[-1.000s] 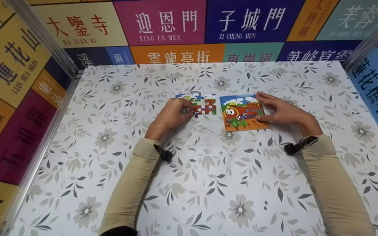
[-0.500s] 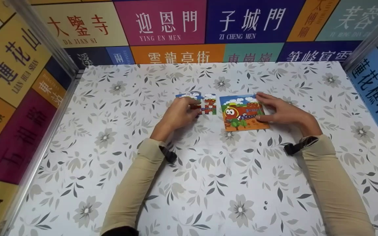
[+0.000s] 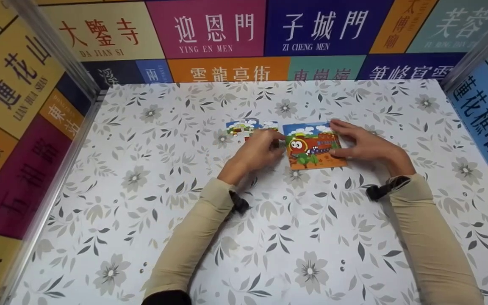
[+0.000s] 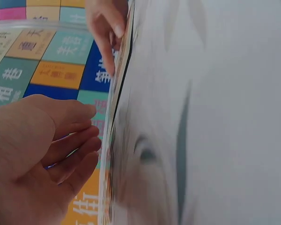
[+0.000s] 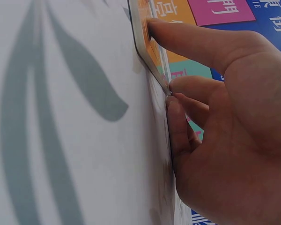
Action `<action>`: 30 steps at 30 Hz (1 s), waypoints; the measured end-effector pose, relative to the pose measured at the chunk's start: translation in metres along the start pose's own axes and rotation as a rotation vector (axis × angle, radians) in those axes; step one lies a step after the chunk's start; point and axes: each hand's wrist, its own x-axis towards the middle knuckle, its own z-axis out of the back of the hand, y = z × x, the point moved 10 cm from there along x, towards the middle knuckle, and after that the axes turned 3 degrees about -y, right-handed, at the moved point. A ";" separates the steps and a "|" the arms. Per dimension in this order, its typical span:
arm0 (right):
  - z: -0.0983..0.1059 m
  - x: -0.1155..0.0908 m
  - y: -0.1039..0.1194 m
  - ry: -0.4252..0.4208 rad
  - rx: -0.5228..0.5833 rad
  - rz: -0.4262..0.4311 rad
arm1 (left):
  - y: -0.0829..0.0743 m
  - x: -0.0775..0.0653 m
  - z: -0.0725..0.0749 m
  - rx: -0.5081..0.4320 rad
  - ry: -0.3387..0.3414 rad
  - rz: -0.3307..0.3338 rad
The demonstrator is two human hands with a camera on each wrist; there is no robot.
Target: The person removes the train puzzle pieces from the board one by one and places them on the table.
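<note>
Picture board (image 3: 314,146) shows a red big-eyed train (image 3: 300,146), left fingers (image 4: 75,140) loosely apart, right fingers (image 3: 347,153) spread against it.

Wears creased khaki long sleeves: left sleeve (image 3: 187,241) lower centre-left, right sleeve (image 3: 432,241) lower right. Black strap (image 3: 239,202) at left wrist, black strap (image 3: 384,189) at right wrist. Black fabric (image 3: 167,298) at bottom edge, centre-left.

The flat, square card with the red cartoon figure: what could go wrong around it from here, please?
The left hand is close to the left edge of the card and might nudge it. This hand partly covers the small, colourful puzzle pieces, so one could shift unnoticed. The right hand touches the card at its right side; a small movement could turn the card.
</note>
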 end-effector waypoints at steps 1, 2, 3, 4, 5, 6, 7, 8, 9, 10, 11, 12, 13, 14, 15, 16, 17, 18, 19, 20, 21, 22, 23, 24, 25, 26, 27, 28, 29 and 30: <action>0.000 0.000 0.000 0.000 0.000 -0.008 | -0.003 0.002 -0.003 -0.001 0.003 -0.013; 0.001 0.000 -0.001 0.000 0.000 -0.012 | -0.005 0.004 -0.005 -0.001 0.006 -0.021; 0.001 -0.001 -0.001 0.000 0.001 -0.013 | -0.008 0.005 -0.008 -0.002 0.009 -0.027; 0.001 -0.001 -0.001 0.001 0.003 -0.014 | -0.009 0.007 -0.010 -0.001 0.012 -0.026; 0.001 -0.001 -0.001 0.002 0.006 -0.016 | -0.010 0.009 -0.013 0.000 0.017 -0.024; 0.001 -0.001 -0.001 0.002 0.008 -0.015 | -0.010 0.010 -0.015 0.003 0.023 -0.015; 0.001 0.000 -0.001 0.002 0.009 -0.014 | -0.010 0.011 -0.018 0.010 0.032 0.001; 0.001 0.000 -0.001 0.002 0.010 -0.013 | -0.010 0.011 -0.020 0.018 0.040 0.022; 0.001 0.000 -0.001 0.002 0.009 -0.013 | -0.009 0.012 -0.022 0.027 0.048 0.041; 0.001 0.000 0.000 0.004 0.010 -0.015 | -0.009 0.013 -0.024 0.039 0.055 0.057; 0.000 0.000 0.000 0.004 0.013 -0.010 | -0.009 0.013 -0.025 0.046 0.061 0.068; 0.000 0.000 0.001 0.005 0.017 -0.005 | -0.009 0.013 -0.027 0.056 0.066 0.080; 0.000 0.000 0.001 0.005 0.019 0.000 | -0.009 0.014 -0.027 0.065 0.068 0.088; 0.000 0.000 0.001 0.004 0.022 0.004 | -0.009 0.014 -0.028 0.075 0.069 0.092; 0.000 0.000 0.002 0.003 0.024 0.009 | -0.009 0.014 -0.028 0.083 0.069 0.095; 0.000 0.000 0.002 0.002 0.029 0.014 | -0.009 0.015 -0.029 0.088 0.068 0.097; 0.000 0.001 0.002 0.000 0.032 0.019 | -0.009 0.015 -0.029 0.090 0.067 0.099; 0.000 0.001 0.002 -0.002 0.032 0.017 | -0.009 0.015 -0.029 0.093 0.066 0.102; 0.000 0.001 0.002 -0.003 0.031 0.017 | -0.009 0.015 -0.029 0.098 0.066 0.103; -0.001 0.002 0.002 -0.003 0.029 0.014 | -0.009 0.015 -0.030 0.100 0.066 0.105; -0.001 0.002 0.001 -0.001 0.028 0.010 | -0.009 0.015 -0.030 0.104 0.067 0.108; -0.001 0.002 0.000 -0.001 0.027 0.004 | -0.009 0.015 -0.030 0.105 0.067 0.109; -0.001 0.002 -0.001 0.001 0.026 -0.001 | -0.009 0.015 -0.030 0.104 0.069 0.109; -0.001 0.002 -0.001 0.002 0.024 -0.008 | -0.009 0.016 -0.030 0.105 0.069 0.109; -0.001 0.002 -0.002 0.003 0.022 -0.013 | -0.009 0.016 -0.030 0.105 0.069 0.107; -0.001 0.002 -0.002 0.003 0.023 -0.017 | -0.009 0.016 -0.030 0.103 0.067 0.104; -0.001 0.002 -0.002 0.004 0.026 -0.018 | -0.008 0.017 -0.030 0.099 0.065 0.101; -0.001 0.001 -0.002 0.004 0.025 -0.020 | -0.008 0.017 -0.031 0.093 0.062 0.097; 0.000 0.001 -0.002 0.003 0.024 -0.019 | -0.008 0.018 -0.031 0.088 0.057 0.093; 0.000 0.001 -0.001 0.003 0.023 -0.017 | -0.008 0.018 -0.031 0.084 0.052 0.091</action>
